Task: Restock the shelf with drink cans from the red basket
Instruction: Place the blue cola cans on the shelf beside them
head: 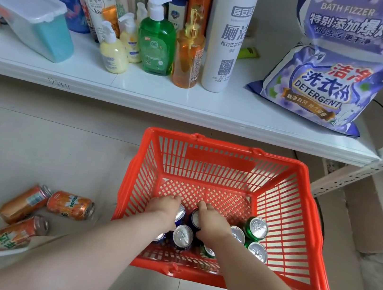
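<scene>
Left hand (166,212) and right hand (211,222) grip blue cans (180,214); orange cans (69,205) lie beside basket (230,145).

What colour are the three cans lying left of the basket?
The cans are orange; head view shows them best.

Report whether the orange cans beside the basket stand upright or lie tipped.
Tipped: all three orange cans lie on their sides, labels showing, left of the red basket.

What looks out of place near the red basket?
Three orange cans lie on their sides left of the red basket, loose and pointing different ways, while the cans inside stand upright. Nothing looks spilled.
</scene>
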